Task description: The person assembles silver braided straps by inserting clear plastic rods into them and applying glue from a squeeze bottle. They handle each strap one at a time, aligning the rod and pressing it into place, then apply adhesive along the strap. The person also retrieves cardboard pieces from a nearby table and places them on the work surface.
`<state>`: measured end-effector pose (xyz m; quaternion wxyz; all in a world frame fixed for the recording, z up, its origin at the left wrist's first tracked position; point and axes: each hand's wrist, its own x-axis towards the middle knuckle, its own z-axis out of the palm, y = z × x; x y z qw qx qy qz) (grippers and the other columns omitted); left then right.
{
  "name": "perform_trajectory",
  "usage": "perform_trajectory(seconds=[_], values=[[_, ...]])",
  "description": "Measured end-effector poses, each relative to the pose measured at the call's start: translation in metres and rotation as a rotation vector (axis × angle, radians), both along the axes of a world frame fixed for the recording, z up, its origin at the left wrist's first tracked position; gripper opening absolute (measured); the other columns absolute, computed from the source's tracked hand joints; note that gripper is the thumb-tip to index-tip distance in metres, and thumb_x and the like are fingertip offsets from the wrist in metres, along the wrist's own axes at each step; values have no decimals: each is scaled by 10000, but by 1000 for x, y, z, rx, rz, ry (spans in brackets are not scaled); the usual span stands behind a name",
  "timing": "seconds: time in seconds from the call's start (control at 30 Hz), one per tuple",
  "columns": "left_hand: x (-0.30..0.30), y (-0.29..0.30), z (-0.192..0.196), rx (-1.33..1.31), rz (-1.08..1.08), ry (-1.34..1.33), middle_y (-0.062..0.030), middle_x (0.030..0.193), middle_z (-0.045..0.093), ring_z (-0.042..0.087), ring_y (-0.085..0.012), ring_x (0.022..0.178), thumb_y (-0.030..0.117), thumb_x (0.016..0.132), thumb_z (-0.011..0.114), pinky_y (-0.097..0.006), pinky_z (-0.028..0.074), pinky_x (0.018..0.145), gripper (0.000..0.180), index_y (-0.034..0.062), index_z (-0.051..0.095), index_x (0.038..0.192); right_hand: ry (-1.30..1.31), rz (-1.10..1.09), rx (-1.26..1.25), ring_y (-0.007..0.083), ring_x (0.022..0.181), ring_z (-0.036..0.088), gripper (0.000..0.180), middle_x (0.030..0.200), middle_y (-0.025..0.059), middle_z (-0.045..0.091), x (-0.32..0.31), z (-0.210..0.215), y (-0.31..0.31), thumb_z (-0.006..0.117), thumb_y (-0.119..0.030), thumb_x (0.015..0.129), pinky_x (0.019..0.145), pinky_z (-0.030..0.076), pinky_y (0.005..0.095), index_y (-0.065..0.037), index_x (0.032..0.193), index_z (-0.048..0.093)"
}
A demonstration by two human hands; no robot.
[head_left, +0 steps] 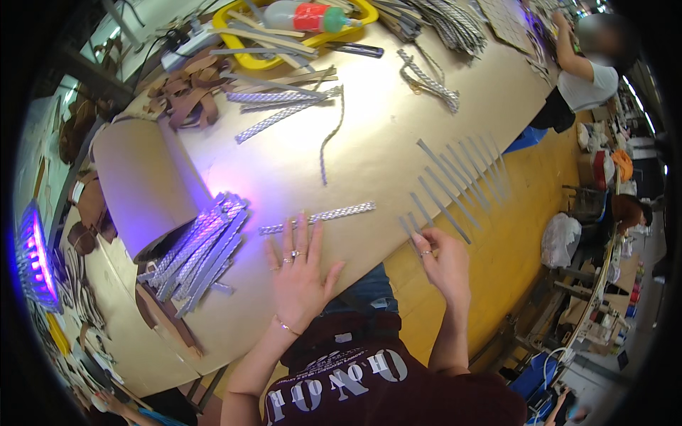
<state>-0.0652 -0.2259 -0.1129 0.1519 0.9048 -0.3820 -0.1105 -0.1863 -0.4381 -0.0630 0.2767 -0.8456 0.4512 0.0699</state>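
My left hand (298, 266) lies flat on the table with its fingers spread. Its fingertips rest on a silvery braided strap (344, 212) that runs crosswise in front of me. At the table's near right edge, my right hand (446, 264) pinches the end of a thin grey strip (406, 226) between thumb and fingers. More grey strips (446, 206) lie in a spaced row beyond that hand, several with their ends sticking out past the edge. Left of my left hand is a pile of braided straps (202, 248), lit purple.
A curved brown board (145, 181) stands at the left, near a purple-glowing lamp (37, 255). Farther back are brown leather scraps (192, 92), a yellow basket (249, 60) with a bottle (302, 15), and bundled straps (447, 28). Another person (590, 74) sits at the far right.
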Motion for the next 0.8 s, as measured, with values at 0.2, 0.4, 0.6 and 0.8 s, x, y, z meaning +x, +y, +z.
perform_trajectory(seconds=[0.2,0.4,0.6,0.8], values=[[-3,2,-4,-59,28,28,-116,1590,291,233,-326,1476,491,905,579,-563,114,1185,751,107,361,1513,-180,27,-302,267,711,635,138,810,126,656,4,25,4,667,-155,908,662,487,336,-21,882,683],[-9,4,-2,-153,25,81,-138,1576,308,271,-321,1460,408,904,619,-558,163,1172,708,90,386,1493,-334,444,135,255,693,612,86,787,108,622,45,82,14,716,-54,848,631,474,319,3,852,653],[-13,33,6,-247,258,-1,-195,1540,343,317,-379,1421,375,869,672,-557,198,1156,687,60,454,1439,-269,742,288,194,595,552,184,699,95,571,120,29,55,736,-154,862,578,443,308,18,854,672],[3,42,6,-121,373,-93,-165,1496,397,340,-363,1390,409,835,687,-528,225,1144,676,67,512,1392,-235,627,349,197,622,592,165,711,118,632,138,12,73,711,-134,886,596,466,302,28,902,680]])
